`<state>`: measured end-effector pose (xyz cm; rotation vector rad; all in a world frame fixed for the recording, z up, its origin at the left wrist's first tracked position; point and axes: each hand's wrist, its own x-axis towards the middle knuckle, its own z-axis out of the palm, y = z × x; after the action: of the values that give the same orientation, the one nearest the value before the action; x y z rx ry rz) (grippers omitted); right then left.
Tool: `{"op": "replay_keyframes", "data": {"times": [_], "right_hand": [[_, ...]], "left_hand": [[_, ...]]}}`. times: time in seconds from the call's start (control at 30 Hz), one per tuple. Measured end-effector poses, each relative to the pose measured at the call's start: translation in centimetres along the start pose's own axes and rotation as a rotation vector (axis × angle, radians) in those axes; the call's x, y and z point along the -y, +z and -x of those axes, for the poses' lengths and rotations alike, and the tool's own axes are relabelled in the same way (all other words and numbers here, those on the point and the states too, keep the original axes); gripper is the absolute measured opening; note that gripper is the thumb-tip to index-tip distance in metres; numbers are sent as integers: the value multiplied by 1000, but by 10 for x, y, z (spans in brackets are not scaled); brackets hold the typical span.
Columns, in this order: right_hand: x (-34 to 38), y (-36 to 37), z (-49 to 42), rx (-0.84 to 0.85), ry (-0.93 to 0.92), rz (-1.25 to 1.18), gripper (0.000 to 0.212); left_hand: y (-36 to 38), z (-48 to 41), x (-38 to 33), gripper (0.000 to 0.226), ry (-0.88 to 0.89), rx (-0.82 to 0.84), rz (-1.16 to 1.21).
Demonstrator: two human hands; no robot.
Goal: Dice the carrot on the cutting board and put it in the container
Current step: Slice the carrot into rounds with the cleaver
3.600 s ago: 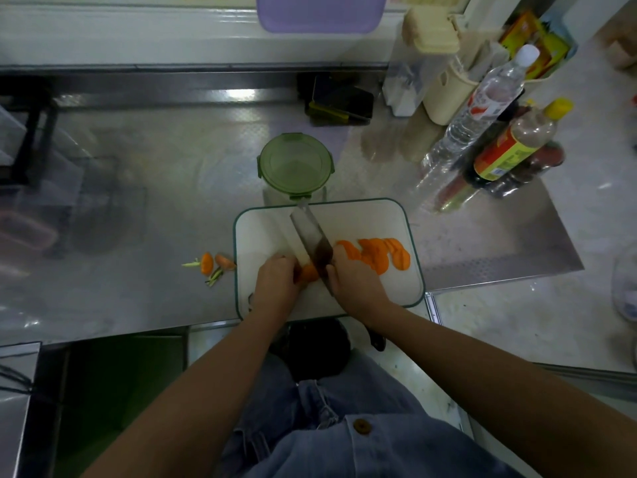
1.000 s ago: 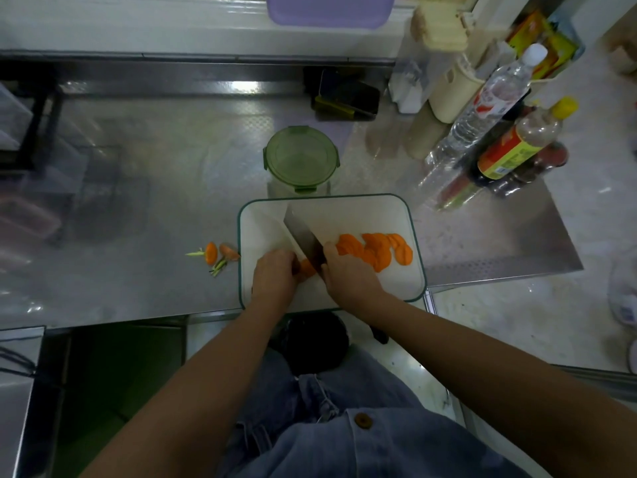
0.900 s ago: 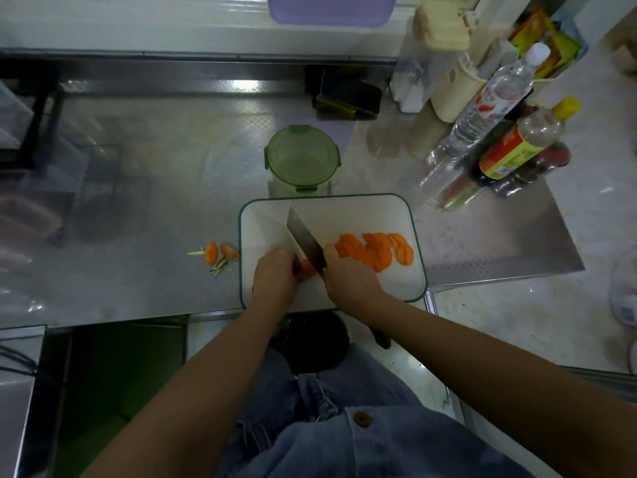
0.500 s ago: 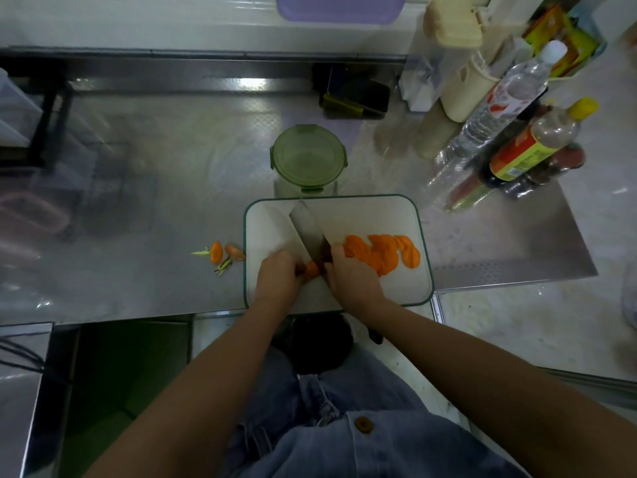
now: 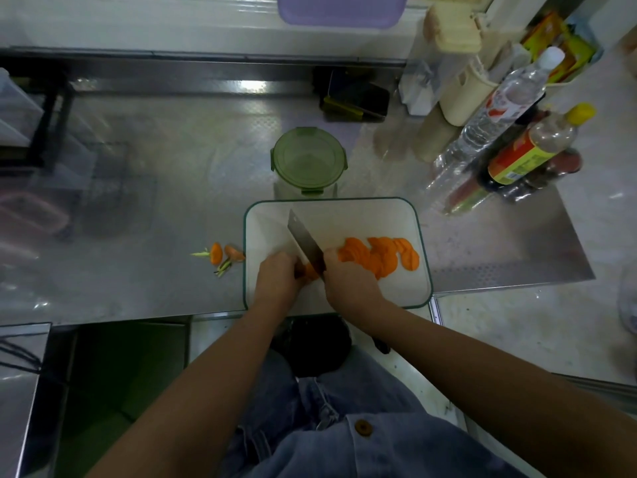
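Our left hand (image 5: 277, 277) holds the orange carrot stub (image 5: 312, 271), just left of the steel cleaver (image 5: 305, 243) our right hand (image 5: 348, 281) grips

At the far right of the steel tabletop (image 5: 155, 208) a clear water bottle (image 5: 499, 108) with a white cap stands beside a dark sauce bottle (image 5: 531, 150) with a yellow cap and a red-and-yellow label. Just behind them is a cream canister (image 5: 462, 94), with yellow packets (image 5: 558, 46) further back. A dark flat thing (image 5: 355, 98) with a yellow edge lies near the back wall, under a purple tub (image 5: 341, 8) on the ledge
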<state>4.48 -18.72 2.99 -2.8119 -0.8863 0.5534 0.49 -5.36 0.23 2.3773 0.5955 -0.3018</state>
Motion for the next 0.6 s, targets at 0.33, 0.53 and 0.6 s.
{"op": "replay_keyframes", "data": {"times": [0.33, 0.53, 0.6], "right_hand": [[-8, 20, -1, -86, 86, -179, 24], [-8, 3, 2, -107, -3, -127, 26], [-6, 0, 3, -76, -21, -88, 25]], "left_hand": [[2, 3, 4, 23, 24, 7, 35], [0, 9, 5, 20, -7, -30, 26], [0, 10, 4, 20, -16, -28, 27]]}}
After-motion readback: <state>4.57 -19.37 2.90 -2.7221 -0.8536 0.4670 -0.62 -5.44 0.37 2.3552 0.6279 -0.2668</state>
